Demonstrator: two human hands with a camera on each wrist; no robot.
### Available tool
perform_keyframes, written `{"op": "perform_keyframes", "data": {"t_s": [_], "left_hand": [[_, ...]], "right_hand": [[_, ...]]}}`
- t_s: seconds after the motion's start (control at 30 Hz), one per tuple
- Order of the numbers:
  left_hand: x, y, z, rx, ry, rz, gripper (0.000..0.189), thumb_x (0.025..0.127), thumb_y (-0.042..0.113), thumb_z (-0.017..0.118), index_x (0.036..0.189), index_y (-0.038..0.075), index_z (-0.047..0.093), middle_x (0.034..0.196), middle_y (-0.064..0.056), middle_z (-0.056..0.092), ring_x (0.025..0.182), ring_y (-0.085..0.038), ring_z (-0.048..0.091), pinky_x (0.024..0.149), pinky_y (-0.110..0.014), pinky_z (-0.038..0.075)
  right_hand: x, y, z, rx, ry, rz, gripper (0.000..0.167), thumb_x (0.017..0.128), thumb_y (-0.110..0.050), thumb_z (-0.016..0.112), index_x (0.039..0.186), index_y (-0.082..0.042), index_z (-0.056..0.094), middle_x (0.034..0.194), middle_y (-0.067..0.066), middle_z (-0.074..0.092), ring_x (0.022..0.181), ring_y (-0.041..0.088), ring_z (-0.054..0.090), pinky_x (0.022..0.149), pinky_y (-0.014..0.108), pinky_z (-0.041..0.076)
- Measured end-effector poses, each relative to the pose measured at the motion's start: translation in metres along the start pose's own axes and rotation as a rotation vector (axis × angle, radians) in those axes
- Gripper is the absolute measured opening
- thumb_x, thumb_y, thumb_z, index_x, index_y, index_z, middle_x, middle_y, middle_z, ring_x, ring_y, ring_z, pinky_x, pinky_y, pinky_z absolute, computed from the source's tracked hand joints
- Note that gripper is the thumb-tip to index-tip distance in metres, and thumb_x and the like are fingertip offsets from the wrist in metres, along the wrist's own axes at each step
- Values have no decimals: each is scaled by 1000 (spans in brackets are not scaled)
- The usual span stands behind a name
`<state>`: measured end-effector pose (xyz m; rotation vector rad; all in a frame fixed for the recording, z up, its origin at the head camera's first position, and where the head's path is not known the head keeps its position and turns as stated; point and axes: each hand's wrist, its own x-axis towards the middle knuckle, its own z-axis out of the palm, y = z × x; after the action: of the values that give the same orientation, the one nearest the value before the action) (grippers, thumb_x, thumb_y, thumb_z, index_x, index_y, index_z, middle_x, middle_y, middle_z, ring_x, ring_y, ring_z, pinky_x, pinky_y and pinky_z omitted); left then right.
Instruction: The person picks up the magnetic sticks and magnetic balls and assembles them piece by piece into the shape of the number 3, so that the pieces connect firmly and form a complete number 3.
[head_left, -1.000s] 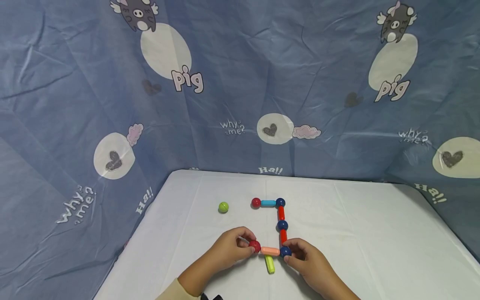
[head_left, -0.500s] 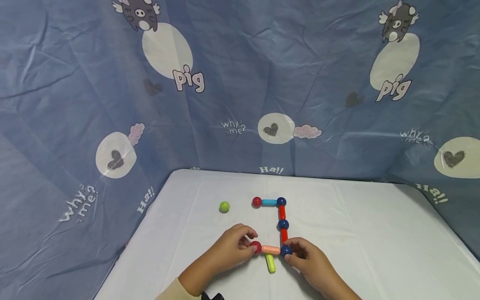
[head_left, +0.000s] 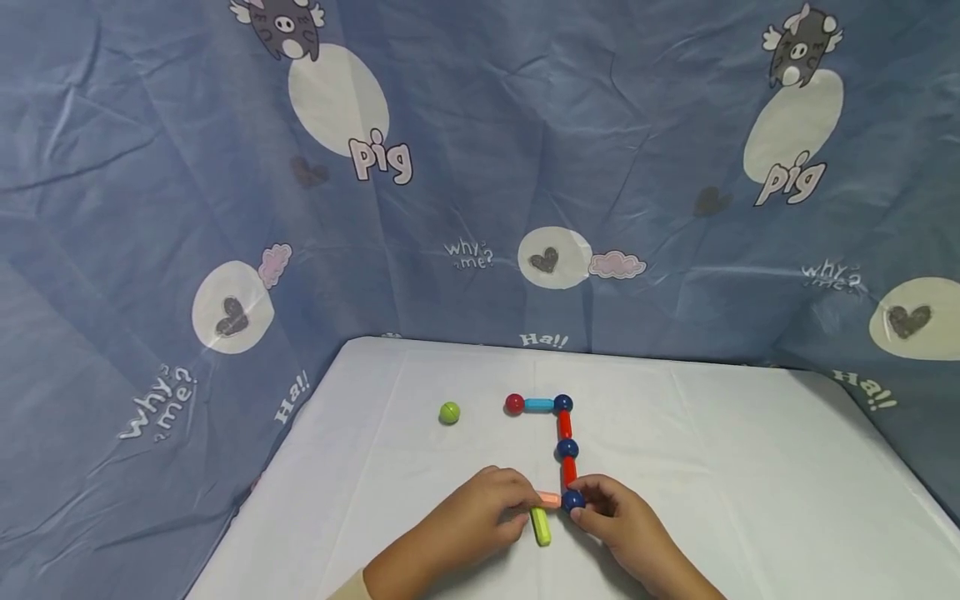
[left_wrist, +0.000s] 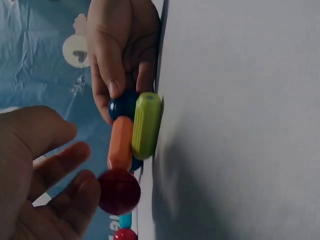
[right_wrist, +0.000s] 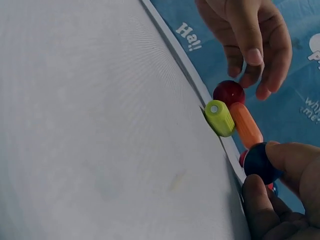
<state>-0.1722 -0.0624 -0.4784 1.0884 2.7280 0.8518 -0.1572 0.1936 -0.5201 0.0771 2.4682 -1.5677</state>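
Note:
My right hand (head_left: 626, 529) pinches a dark blue ball (head_left: 572, 501) at the near corner of a chain of magnetic balls and rods. From that ball an orange rod (left_wrist: 120, 142) runs left to a red ball (left_wrist: 119, 191), which my left hand hides in the head view. My left hand (head_left: 480, 517) hovers over this end with loosely bent fingers. In the left wrist view its fingertips are right beside the red ball, and the thumb stands apart. A yellow-green rod (head_left: 541, 527) lies against the orange rod on the near side.
Two red rods, a middle blue ball (head_left: 567, 448) and a far blue ball (head_left: 563, 404) lead away from me, then a light blue rod (head_left: 538, 405) and another red ball (head_left: 514, 404). A loose green ball (head_left: 449, 412) lies left on the white table (head_left: 712, 450). A blue printed cloth (head_left: 465, 183) hangs behind.
My left hand has let go of the near red ball and shifted right, over the end of the orange rod. The right hand keeps its pinch on the blue ball.

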Motion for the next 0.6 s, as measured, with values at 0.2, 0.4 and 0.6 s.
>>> {"op": "perform_keyframes", "data": {"t_s": [0.2, 0.4, 0.6], "left_hand": [[0, 6, 7, 2, -160, 2, 45, 98, 18, 73, 141, 27, 67, 135, 19, 66, 128, 1, 57, 111, -28, 49], [-1, 4, 12, -15, -202, -8, 44, 99, 22, 73, 142, 24, 66, 135, 18, 67, 125, 4, 58, 107, -26, 51], [1, 2, 14, -46, -218, -44, 40, 97, 22, 75, 137, 26, 70, 128, 20, 67, 116, 6, 58, 104, -25, 53]], "right_hand": [[0, 2, 0, 19, -6, 9, 41, 87, -28, 86, 124, -16, 70, 112, 2, 71, 96, 19, 62, 72, 25, 54], [1, 2, 0, 22, -13, 6, 41, 88, -27, 85, 124, -15, 70, 113, 2, 72, 96, 19, 63, 73, 25, 54], [1, 2, -1, 19, -14, 5, 40, 88, -26, 85, 124, -14, 70, 112, 2, 72, 96, 19, 62, 73, 25, 54]]}}
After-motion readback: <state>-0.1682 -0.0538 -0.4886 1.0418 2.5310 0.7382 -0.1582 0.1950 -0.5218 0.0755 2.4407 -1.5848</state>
